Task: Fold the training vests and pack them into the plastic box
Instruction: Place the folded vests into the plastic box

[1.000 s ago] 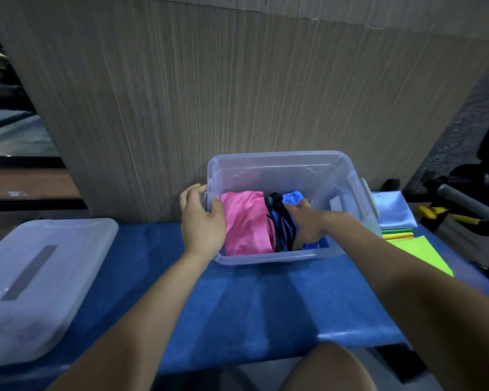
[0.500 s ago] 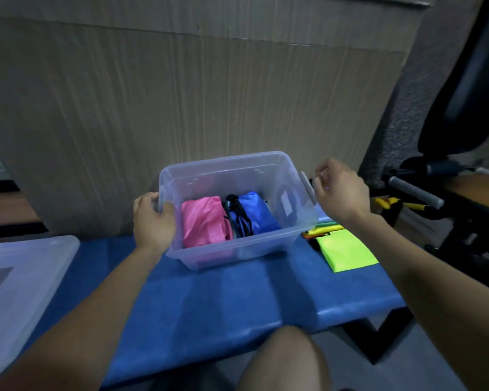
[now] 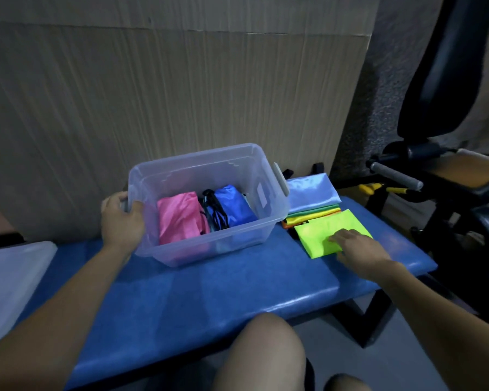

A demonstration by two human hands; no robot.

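Gripping the left wall of the clear plastic box [image 3: 209, 251] is the left hand [image 3: 121, 221], fingers curled over the rim and thumb pressed against the outside, right at centre frame. Inside the box, a folded pink vest [image 3: 178, 217] lies on the left and a folded blue vest [image 3: 233, 204] with dark trim sits just beside it on the right. Over at centre right, the right hand [image 3: 359, 249] lies flat, fingers together and extended, resting on top of the neon yellow-green vest [image 3: 316, 232], gripping nothing. That vest lies folded on the blue padded bench [image 3: 209, 300], just beside the box's right wall. Behind it, toward the upper right, a pale blue vest [image 3: 312, 191] tops a small stack of coloured ones. At the lower left edge sits the box lid [image 3: 14, 275].
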